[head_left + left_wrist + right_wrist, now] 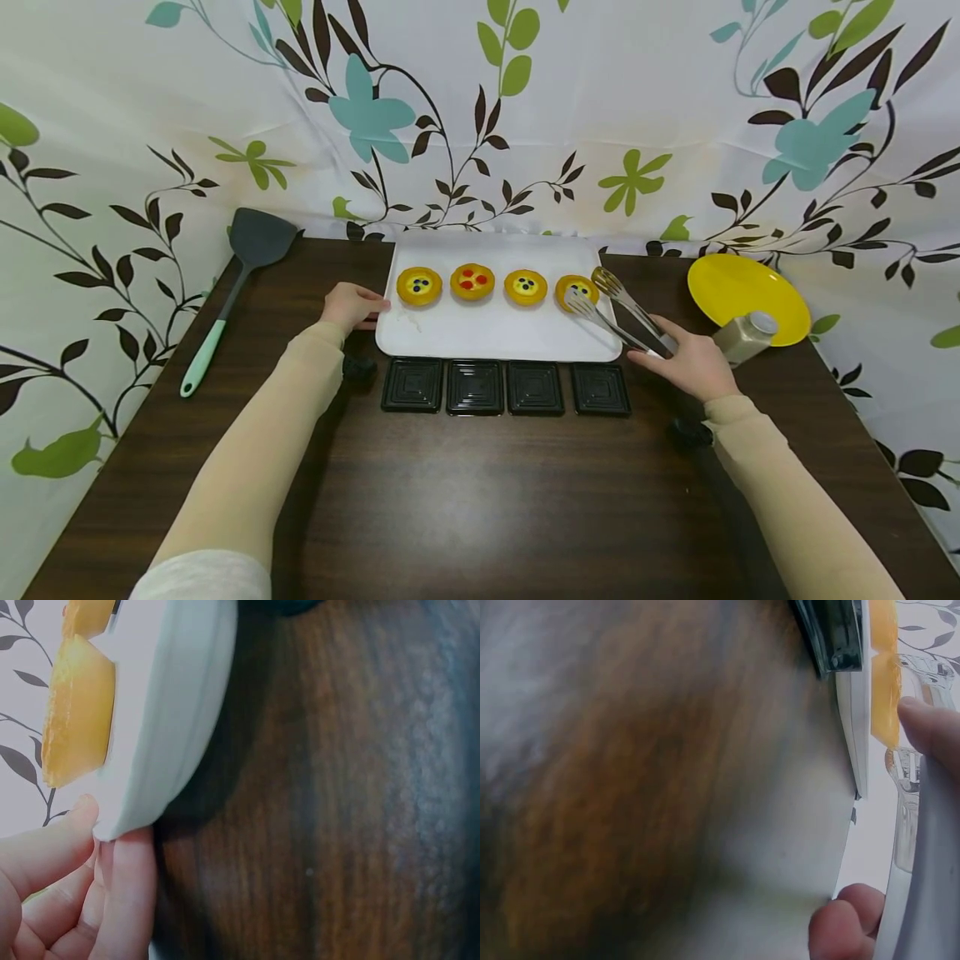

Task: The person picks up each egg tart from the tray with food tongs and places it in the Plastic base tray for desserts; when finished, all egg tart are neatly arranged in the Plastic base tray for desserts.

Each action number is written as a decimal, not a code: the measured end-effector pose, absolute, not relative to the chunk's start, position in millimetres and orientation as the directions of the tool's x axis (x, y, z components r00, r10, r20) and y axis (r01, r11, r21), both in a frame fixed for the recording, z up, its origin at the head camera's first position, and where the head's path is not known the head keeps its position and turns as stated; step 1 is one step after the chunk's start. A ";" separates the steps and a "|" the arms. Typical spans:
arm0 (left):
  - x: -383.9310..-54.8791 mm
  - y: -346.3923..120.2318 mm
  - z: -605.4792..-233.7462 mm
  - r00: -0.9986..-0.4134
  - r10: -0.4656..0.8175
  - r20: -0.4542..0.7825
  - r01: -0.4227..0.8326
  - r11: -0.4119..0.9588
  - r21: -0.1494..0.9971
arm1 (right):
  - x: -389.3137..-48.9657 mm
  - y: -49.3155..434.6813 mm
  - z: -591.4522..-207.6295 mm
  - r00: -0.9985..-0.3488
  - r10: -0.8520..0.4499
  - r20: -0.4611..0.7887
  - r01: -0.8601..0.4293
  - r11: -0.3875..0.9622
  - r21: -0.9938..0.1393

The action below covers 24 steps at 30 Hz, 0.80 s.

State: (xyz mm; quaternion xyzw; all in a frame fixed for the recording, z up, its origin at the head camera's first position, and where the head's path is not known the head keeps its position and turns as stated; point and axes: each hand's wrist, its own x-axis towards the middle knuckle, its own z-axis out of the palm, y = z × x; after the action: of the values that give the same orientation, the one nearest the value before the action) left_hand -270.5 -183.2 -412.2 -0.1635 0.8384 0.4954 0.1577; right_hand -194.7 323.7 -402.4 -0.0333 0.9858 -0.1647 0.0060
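A white rectangular tray point(495, 333) holds a row of small fruit tarts, one red-topped tart point(472, 282) among blue-dotted ones. My left hand point(347, 307) pinches the tray's left edge; in the left wrist view, the thumb is above the rim point(176, 720) and fingers are below. My right hand point(699, 367) grips metal tongs point(609, 283) beyond the tray's right side. The tongs' spread heads lie at the rightmost tart point(576, 282), one over its top and one at its right; whether they touch it I cannot tell. In the right wrist view, thumb and fingers hold the tongs' handles point(934, 862).
Several black square dishes point(475, 387) stand in a row along the tray's front edge. A yellow plate point(720, 287) and a shaker bottle point(746, 337) stand at the right, near my right hand. A spatula point(232, 296) lies at the far left. A patterned curtain point(570, 100) hangs behind.
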 end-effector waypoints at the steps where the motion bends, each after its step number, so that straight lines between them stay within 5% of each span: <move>1: -270.5 -183.3 -412.4 -0.898 -0.116 -0.425 -0.429 0.456 0.780 | -195.4 323.2 -402.7 -0.997 -0.073 0.002 -0.070 0.943 -0.324; 24: -265.7 -184.5 -405.1 -0.893 -0.085 -0.441 -0.432 0.430 0.793 | -209.5 315.8 -406.0 -0.994 -0.107 -0.024 -0.095 0.947 -0.306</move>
State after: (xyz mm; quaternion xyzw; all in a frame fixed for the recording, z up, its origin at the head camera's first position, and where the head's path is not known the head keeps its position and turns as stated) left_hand -265.7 -184.5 -405.1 -0.1561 0.8282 0.5107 0.1701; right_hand -209.5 315.8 -406.0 -0.0513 0.9865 -0.1540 0.0201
